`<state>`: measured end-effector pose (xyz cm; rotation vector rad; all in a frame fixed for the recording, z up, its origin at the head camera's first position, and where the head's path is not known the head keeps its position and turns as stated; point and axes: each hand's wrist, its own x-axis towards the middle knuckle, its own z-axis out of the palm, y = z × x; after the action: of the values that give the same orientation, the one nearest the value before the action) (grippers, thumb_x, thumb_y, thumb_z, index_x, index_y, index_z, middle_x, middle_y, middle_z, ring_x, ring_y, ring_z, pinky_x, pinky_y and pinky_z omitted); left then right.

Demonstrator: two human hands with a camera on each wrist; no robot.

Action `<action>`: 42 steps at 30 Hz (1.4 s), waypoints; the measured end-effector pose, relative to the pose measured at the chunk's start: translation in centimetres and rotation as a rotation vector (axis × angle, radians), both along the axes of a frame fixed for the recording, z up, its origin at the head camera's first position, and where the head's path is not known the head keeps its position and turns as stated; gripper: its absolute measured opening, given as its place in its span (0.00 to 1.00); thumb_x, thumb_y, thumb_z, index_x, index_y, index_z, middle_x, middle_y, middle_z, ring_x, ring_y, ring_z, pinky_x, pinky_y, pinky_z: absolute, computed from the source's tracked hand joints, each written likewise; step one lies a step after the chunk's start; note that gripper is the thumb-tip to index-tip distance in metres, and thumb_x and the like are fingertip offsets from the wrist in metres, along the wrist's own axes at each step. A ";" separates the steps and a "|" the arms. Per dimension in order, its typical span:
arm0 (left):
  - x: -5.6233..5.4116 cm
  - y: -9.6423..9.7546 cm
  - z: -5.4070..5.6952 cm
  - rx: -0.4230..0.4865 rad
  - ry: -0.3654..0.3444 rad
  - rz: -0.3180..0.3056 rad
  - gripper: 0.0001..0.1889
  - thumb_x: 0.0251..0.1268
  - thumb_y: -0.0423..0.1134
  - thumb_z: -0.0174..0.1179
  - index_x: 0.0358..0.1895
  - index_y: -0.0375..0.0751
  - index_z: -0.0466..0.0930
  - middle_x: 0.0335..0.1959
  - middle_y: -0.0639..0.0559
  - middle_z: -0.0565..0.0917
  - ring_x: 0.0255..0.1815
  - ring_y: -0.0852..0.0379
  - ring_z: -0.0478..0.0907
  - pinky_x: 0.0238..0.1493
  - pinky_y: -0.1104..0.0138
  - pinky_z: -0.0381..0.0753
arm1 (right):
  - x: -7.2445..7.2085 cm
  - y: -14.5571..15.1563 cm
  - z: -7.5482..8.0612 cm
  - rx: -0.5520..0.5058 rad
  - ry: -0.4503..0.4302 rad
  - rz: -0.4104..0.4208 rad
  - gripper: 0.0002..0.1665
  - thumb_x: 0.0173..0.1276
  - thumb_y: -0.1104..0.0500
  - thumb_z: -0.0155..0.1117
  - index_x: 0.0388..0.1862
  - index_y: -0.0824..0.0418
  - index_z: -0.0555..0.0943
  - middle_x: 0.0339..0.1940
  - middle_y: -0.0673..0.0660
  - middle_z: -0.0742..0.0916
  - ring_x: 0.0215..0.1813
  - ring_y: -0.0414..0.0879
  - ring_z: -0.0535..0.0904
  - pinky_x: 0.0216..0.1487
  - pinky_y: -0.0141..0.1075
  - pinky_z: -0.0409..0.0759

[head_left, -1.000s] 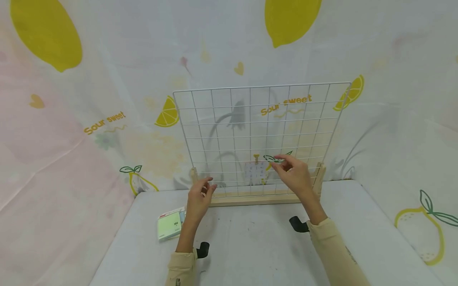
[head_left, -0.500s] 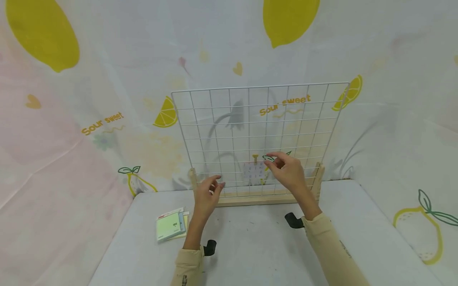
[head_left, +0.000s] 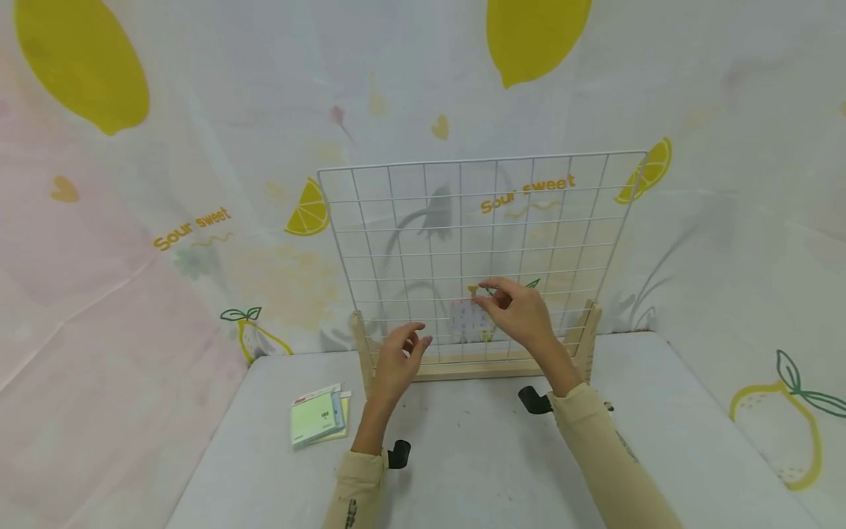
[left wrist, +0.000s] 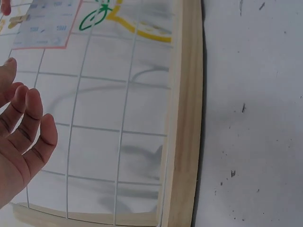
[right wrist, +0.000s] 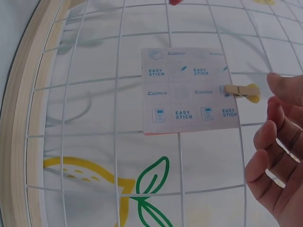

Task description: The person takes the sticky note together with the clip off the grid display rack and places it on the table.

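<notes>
A printed paper sheet point(right wrist: 189, 106) with blue "Comix" and "Easy Stick" lettering and a pink-red edge hangs on the white wire grid point(head_left: 482, 159), held by a small wooden clothespin point(right wrist: 242, 90) with a yellow ornament. My right hand point(head_left: 518, 312) is just right of the clothespin, thumb and fingers bent but apart; in the right wrist view a gap shows between them and the peg. Lower left of the sheet, my left hand point(head_left: 401, 360) hovers before the grid with loosely bent fingers and nothing in them. The left wrist view shows the sheet point(left wrist: 45, 33) beyond the fingertips.
The grid stands in a wooden base point(head_left: 476, 372) with upright side posts point(head_left: 587, 334). Several sticky-note pads point(head_left: 313, 419), a green one on top, lie on the white tabletop point(head_left: 463, 470) at left. Behind hangs a lemon-printed cloth point(head_left: 231, 110).
My right hand has moved left, close to the clothespin. My left hand has moved right along the lower grid. The sheet and clothespin stay on the grid.
</notes>
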<state>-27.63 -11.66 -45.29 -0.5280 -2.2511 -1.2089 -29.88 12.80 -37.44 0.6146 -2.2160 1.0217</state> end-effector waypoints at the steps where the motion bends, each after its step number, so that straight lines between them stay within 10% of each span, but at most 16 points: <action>1: 0.0 0.1 0.0 -0.006 -0.009 0.000 0.14 0.67 0.38 0.65 0.52 0.38 0.81 0.30 0.53 0.76 0.31 0.57 0.76 0.31 0.65 0.78 | -0.1 -0.1 0.1 0.004 -0.002 0.001 0.15 0.63 0.56 0.74 0.47 0.59 0.87 0.19 0.46 0.80 0.20 0.41 0.71 0.22 0.36 0.70; 42: -1.8 4.7 -1.0 -0.007 -0.125 -0.046 0.17 0.70 0.38 0.62 0.57 0.33 0.79 0.29 0.52 0.77 0.27 0.59 0.73 0.29 0.68 0.75 | -0.6 -1.7 0.4 0.175 -0.067 -0.096 0.17 0.69 0.52 0.67 0.53 0.59 0.84 0.20 0.50 0.81 0.17 0.41 0.67 0.17 0.35 0.65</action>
<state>-29.40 -6.94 -46.30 -0.5219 -2.3602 -1.2900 -30.43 11.09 -37.05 0.5507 -2.3871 0.8172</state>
